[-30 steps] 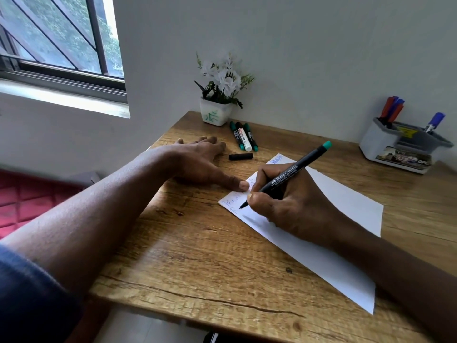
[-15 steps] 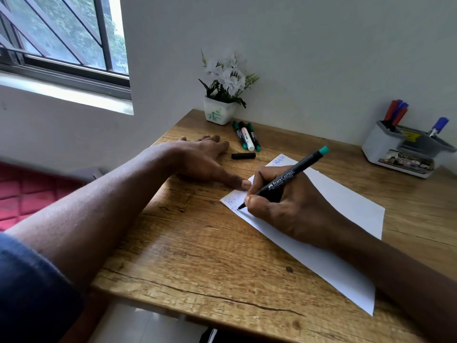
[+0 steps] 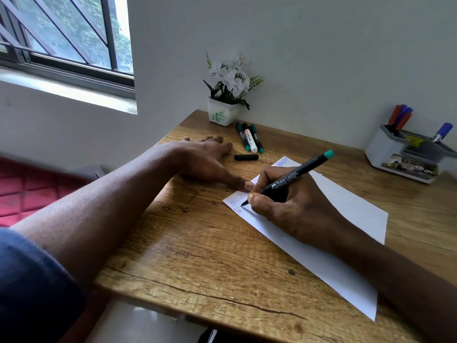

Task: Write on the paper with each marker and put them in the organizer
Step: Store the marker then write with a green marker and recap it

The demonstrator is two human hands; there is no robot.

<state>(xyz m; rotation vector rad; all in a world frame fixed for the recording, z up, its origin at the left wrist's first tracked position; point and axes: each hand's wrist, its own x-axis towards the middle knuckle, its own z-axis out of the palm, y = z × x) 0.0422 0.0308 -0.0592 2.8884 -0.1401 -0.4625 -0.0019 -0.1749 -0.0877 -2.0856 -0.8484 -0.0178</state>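
Note:
My right hand (image 3: 289, 206) grips a black marker with a green end (image 3: 294, 175), its tip touching the near left corner of the white paper (image 3: 346, 214). Faint writing shows there and blue writing at the paper's far corner. My left hand (image 3: 205, 162) lies flat on the desk, its thumb pressing the paper's left edge. A black cap (image 3: 246, 157) lies just beyond that hand. Three markers (image 3: 249, 141) lie side by side near the flower pot. The grey organizer (image 3: 385, 154) at the far right holds red and blue markers.
A white pot of white flowers (image 3: 223, 115) stands at the desk's back left against the wall. The wooden desk (image 3: 197, 256) ends at a front edge close to me. A window is at upper left, a red cushion at left.
The marker tip has crept slightly along the paper's near left corner as my right hand writes. My left hand stays put. The view has drifted a little.

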